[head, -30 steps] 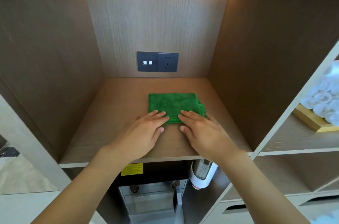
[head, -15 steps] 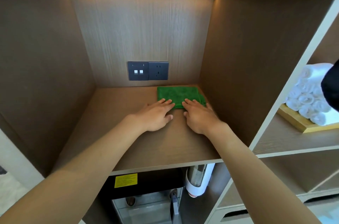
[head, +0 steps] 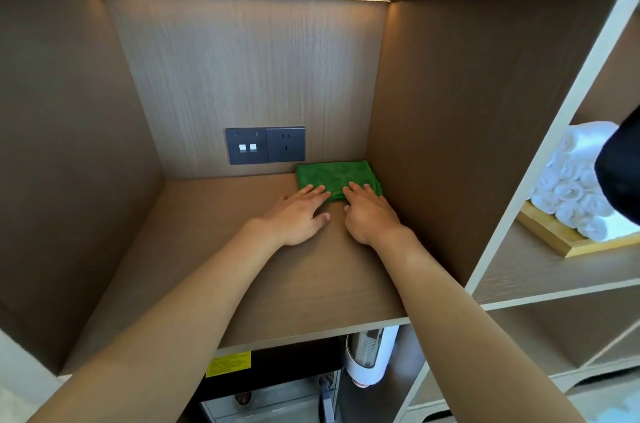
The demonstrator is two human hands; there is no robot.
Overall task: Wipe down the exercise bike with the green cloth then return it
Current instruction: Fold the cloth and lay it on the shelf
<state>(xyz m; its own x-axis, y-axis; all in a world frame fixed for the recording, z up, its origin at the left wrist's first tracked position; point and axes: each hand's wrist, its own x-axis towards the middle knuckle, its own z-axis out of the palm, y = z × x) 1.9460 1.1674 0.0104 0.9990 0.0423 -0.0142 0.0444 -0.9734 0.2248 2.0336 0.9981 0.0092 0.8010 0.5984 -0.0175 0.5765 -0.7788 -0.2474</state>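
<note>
The folded green cloth (head: 334,177) lies flat in the back right corner of the wooden shelf (head: 214,249), against the back wall and the right side panel. My left hand (head: 298,215) rests on the shelf with straight fingers touching the cloth's near left edge. My right hand (head: 369,215) lies beside it, its straight fingers pressing on the cloth's near right edge. The exercise bike is out of view.
A dark switch and socket plate (head: 265,145) sits on the back wall just left of the cloth. Rolled white towels (head: 568,187) fill a wooden tray (head: 554,239) in the compartment to the right. Below the shelf hang a cup dispenser (head: 369,358) and a machine with a yellow label (head: 228,363).
Both hands have slid the green cloth from the shelf's front middle back into the rear right corner, arms stretching further in.
</note>
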